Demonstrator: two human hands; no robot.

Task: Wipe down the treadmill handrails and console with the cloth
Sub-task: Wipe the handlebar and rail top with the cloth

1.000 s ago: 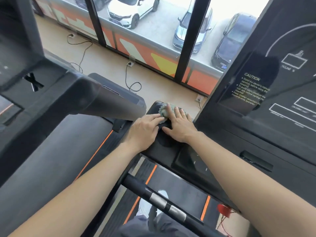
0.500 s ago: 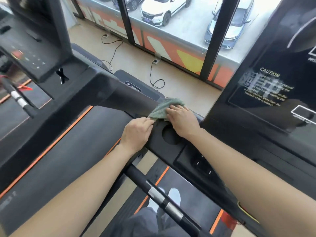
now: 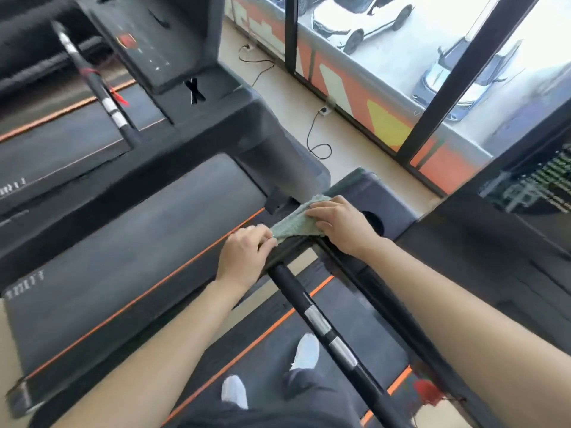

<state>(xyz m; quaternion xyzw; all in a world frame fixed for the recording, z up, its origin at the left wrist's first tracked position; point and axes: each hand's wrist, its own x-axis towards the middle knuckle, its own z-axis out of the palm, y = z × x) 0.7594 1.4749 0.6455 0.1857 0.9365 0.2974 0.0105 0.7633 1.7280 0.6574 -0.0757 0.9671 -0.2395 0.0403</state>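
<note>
A grey-green cloth [image 3: 295,222] lies on the left end of the black treadmill console [image 3: 375,196], where the handrail [image 3: 312,310] joins it. My right hand [image 3: 340,225] rests on the cloth's right half, fingers spread flat and pointing left. My left hand [image 3: 245,253] pinches the cloth's near left corner between thumb and fingers. The black handrail with silver sensor bands runs from under the cloth down toward me. The console's dark screen panel [image 3: 506,242] fills the right side.
A round cup holder [image 3: 375,222] sits just right of my right hand. A neighbouring treadmill [image 3: 129,248] with an orange stripe lies to the left, another console [image 3: 154,41] beyond it. Cables trail on the floor by the window. My white shoes [image 3: 306,352] stand on the belt.
Both hands have drawn the cloth back from the console's far corner toward the handrail joint. The view has swung left and down, showing more of the neighbouring treadmill.
</note>
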